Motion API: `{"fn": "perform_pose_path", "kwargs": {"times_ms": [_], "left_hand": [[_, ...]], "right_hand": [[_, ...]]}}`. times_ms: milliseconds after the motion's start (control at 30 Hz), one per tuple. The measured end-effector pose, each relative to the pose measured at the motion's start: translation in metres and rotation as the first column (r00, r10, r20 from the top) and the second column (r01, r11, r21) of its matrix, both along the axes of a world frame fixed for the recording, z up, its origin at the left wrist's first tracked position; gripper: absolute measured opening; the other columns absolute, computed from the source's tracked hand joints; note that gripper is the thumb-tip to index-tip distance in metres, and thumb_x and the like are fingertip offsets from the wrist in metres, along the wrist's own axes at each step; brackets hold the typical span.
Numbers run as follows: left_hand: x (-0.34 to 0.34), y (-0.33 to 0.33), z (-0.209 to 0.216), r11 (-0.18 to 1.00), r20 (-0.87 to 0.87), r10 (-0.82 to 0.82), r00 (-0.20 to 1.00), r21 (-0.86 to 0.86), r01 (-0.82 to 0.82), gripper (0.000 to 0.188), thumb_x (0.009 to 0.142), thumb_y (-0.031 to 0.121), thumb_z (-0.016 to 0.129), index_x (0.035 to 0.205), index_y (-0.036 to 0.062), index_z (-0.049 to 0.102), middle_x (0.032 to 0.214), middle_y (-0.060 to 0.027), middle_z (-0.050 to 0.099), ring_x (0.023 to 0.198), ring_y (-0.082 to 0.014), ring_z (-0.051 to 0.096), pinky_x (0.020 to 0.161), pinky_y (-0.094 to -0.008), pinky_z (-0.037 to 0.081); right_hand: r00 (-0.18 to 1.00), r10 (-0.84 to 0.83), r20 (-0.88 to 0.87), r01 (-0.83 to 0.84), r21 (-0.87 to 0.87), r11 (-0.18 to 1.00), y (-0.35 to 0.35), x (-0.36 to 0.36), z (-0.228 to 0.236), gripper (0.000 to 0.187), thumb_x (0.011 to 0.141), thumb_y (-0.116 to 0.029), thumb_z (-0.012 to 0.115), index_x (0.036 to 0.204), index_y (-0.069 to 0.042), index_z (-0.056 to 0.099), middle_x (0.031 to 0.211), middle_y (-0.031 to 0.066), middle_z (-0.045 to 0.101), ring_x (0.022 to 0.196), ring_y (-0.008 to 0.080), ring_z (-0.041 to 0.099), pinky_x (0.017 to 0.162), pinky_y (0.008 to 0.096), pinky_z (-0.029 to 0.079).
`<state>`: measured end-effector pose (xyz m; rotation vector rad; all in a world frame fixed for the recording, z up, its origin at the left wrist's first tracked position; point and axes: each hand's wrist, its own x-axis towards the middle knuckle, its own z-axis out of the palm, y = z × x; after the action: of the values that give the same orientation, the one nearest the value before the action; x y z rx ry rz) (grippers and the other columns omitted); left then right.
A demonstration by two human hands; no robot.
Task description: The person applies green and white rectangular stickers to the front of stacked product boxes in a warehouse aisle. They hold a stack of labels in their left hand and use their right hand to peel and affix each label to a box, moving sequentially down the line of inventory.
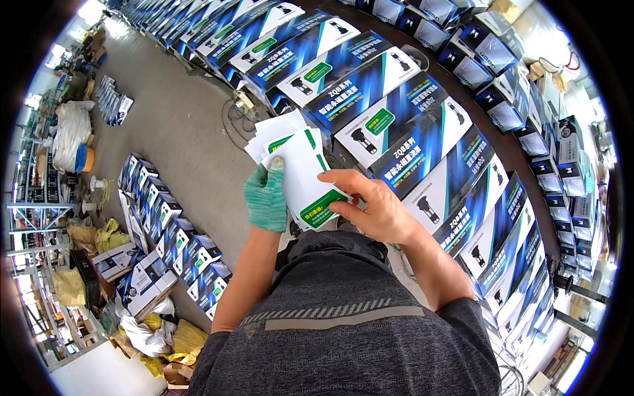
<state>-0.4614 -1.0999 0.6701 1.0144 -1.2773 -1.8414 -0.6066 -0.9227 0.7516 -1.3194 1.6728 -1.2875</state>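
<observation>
A sheaf of white cards [302, 178], bordered in green, was held up in front of the worker's body, its sheets fanned unevenly at the upper end. It was gripped along its left side by the left hand [265, 201], gloved in striped green knit; the thumb was pressed flat on the top card, and the other fingers were partly hidden underneath. At the sheaf's lower right edge, the bare right hand [380, 204] was placed with forefinger and thumb parted and bent over the card; whether a single sheet was pinched there could not be told. By all appearances, cards were being sorted or parted from the sheaf. For that, a light grip on one edge by the right fingers was called for, with the rest kept steady by the left.

Just beyond the sheaf to its right, a long curving row of large blue-and-white cartons [409, 142] was lined up, each printed with a black device. Farther right of the sheaf, more boxes [498, 112] were stacked. Well to its left, across the grey floor [191, 125], a line of smaller cartons [165, 214] was set down; below and left of the sheaf, yellow bags [189, 340] were heaped.
</observation>
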Motion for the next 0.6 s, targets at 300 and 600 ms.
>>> {"fn": "perform_pose_path", "kwargs": {"times_ms": [300, 600], "left_hand": [[-0.003, 0.006, 0.010, 0.986, -0.026, -0.167, 0.986, 0.013, 0.168, 0.037, 0.101, 0.031, 0.075, 0.121, -0.0004, 0.074, 0.108, -0.0088, 0.077, 0.092, -0.0140, 0.072, 0.079, -0.0305, 0.061], [-0.001, 0.011, 0.015, 0.981, -0.077, -0.190, 0.979, 0.018, 0.192, 0.037, 0.101, 0.030, 0.075, 0.122, -0.0002, 0.074, 0.109, -0.0080, 0.077, 0.095, -0.0138, 0.071, 0.082, -0.0305, 0.060]], "right_hand": [[0.996, 0.026, -0.088, -0.023, 0.032, 0.999, 0.013, -0.004, 0.005, 0.027, 0.094, -0.004, 0.076, 0.121, -0.004, 0.071, 0.098, 0.0136, 0.076, 0.084, 0.0228, 0.074, 0.073, 0.0345, 0.056], [0.946, 0.005, -0.325, -0.053, -0.139, 0.989, 0.023, 0.000, 0.000, 0.023, 0.094, -0.002, 0.075, 0.116, -0.003, 0.072, 0.098, 0.0126, 0.076, 0.084, 0.0267, 0.075, 0.070, 0.0347, 0.057]]}}
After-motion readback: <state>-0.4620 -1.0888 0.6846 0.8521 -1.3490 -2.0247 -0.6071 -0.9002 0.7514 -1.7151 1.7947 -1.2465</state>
